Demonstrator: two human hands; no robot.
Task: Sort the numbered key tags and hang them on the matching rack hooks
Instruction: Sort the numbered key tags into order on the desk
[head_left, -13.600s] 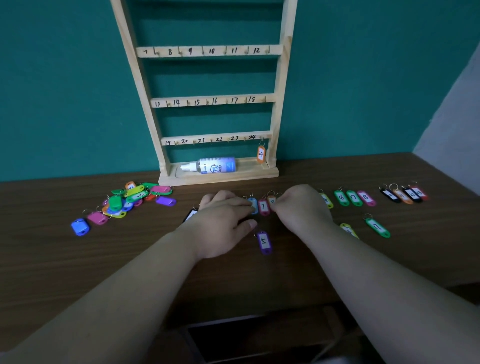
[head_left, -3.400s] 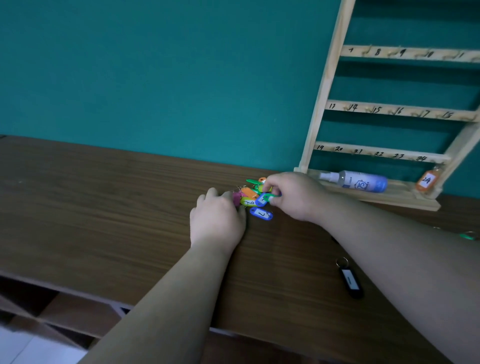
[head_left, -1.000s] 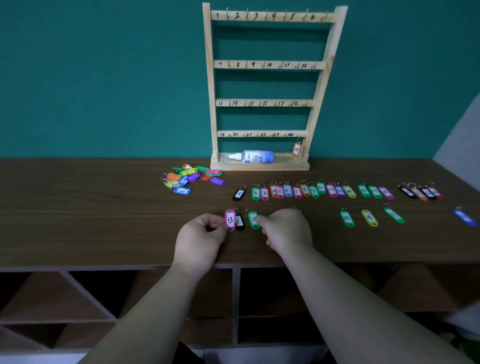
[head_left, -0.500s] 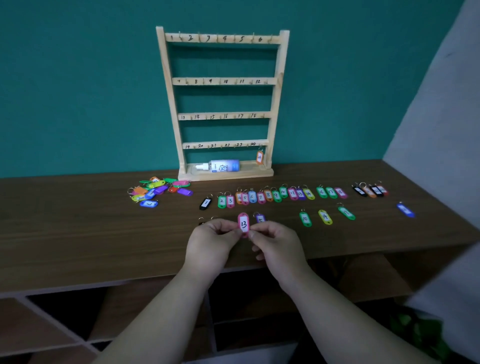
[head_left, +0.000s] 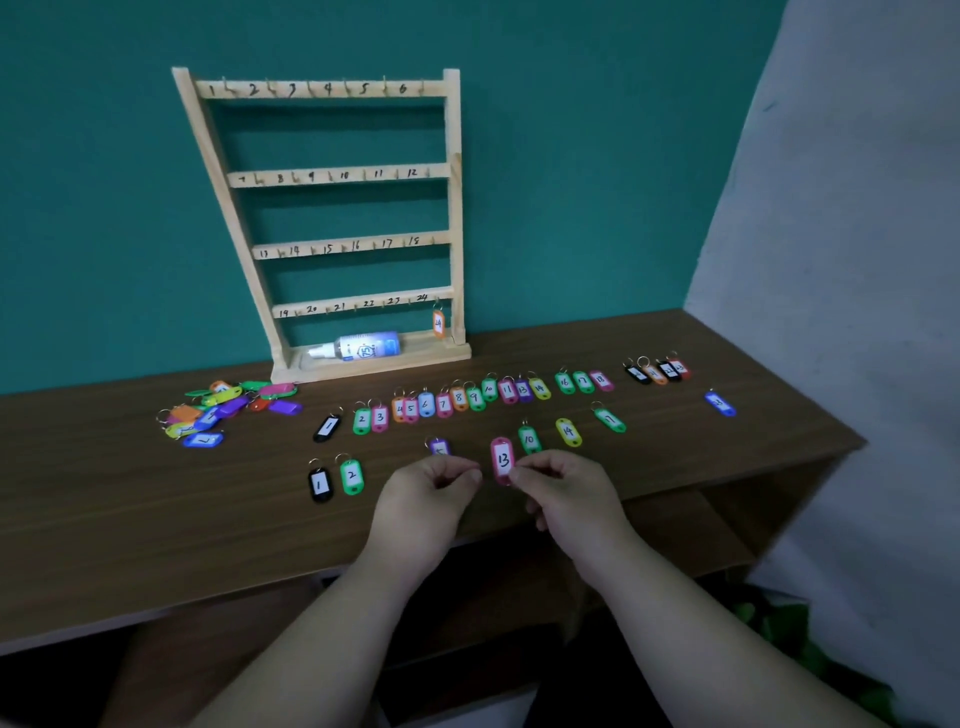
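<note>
While the right hand (head_left: 566, 493) pinches the lower end of the pink oval plastic key tag marked 13 (head_left: 502, 460), the tag stands upright near the front edge of the dark wood-grain surface (head_left: 156, 519), long axis toward the pale wooden rack (head_left: 454, 208) at the back edge. Hook 13 (head_left: 279, 254) lies up and left of this grip, on the third rail. Left hand (head_left: 426, 499): fingers curled just beside the tag; contents cannot be told. Tag is smooth and rigid, with a paper insert.

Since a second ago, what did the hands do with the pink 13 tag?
The pink 13 tag went from the left hand to the right hand, which now pinches it; the left hand seems to have let go. The rack and the orange 24 tag stayed put.
</note>
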